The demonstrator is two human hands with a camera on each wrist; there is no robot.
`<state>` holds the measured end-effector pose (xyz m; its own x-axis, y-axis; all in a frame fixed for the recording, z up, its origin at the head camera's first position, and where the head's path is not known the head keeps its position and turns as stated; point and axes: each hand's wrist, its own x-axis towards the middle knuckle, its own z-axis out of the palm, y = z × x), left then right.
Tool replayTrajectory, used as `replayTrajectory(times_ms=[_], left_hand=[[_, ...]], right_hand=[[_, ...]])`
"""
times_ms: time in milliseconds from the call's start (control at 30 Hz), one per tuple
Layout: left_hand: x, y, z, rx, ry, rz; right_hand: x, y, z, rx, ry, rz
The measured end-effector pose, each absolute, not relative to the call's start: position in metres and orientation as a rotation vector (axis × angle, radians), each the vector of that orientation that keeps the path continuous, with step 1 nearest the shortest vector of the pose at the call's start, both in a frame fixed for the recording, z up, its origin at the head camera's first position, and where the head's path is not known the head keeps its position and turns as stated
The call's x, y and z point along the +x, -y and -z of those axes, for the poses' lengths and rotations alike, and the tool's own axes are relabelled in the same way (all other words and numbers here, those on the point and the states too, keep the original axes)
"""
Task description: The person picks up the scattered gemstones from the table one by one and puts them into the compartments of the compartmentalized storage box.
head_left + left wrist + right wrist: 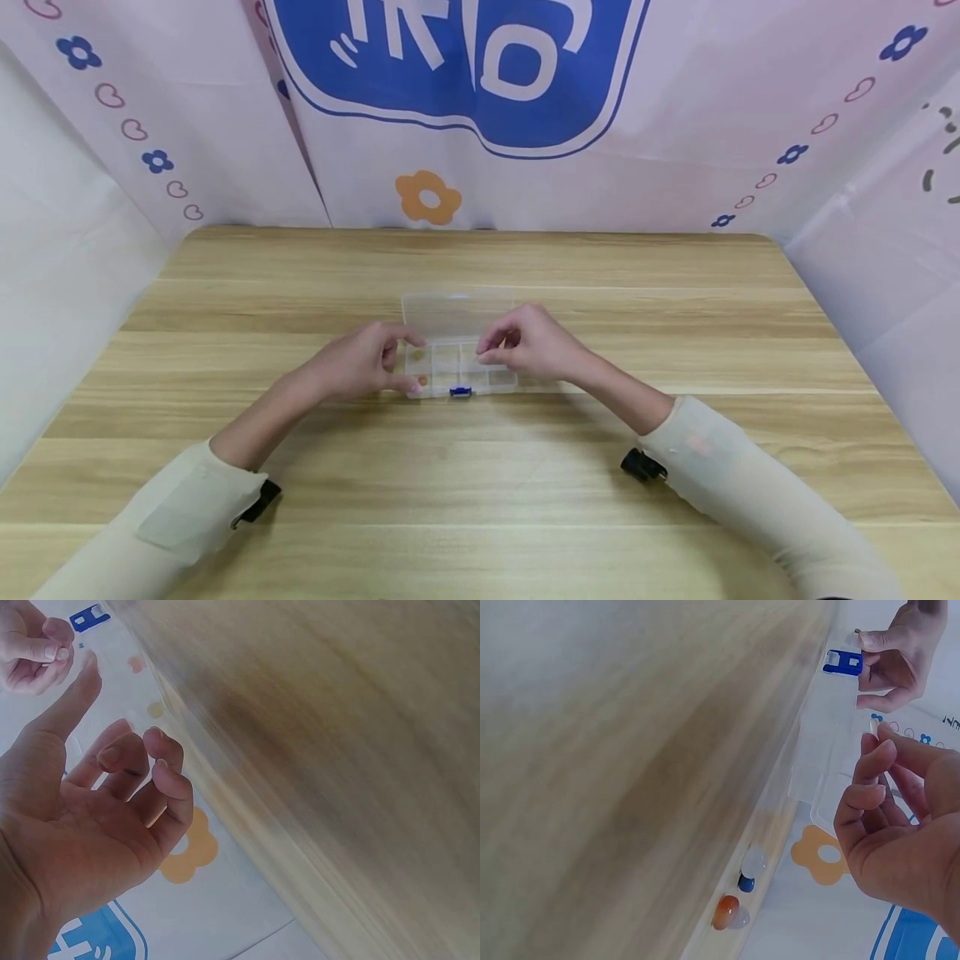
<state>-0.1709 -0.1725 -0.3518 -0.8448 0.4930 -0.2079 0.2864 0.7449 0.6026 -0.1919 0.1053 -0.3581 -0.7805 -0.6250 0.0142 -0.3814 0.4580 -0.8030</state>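
Observation:
A clear plastic compartment box [447,379] lies on the table with its lid [438,315] raised at the back and a blue clasp [461,392] at its front. My left hand [363,360] holds the box's left end between thumb and index finger. A yellowish piece [417,355] and an orange piece [423,381] sit in separate left compartments. Over the right-hand compartments, my right hand [536,343] pinches a small whitish piece [873,726] between thumb and index fingertips. Its exact kind is mostly hidden by the fingers.
On the wooden table [480,492], the right wrist view shows an orange stone [725,912], a dark blue one [746,883] and whitish ones [754,861] near the box. A white printed cloth [600,187] stands behind the table's back edge.

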Motion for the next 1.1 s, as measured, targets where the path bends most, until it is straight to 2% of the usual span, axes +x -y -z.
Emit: replayTrajectory(times_ms=[1100], left_hand=[[-0.172,0.175,0.353,0.614,-2.577,-0.826]], right_hand=[[-0.192,-0.074,0.359,-0.960,-2.388,1.159]])
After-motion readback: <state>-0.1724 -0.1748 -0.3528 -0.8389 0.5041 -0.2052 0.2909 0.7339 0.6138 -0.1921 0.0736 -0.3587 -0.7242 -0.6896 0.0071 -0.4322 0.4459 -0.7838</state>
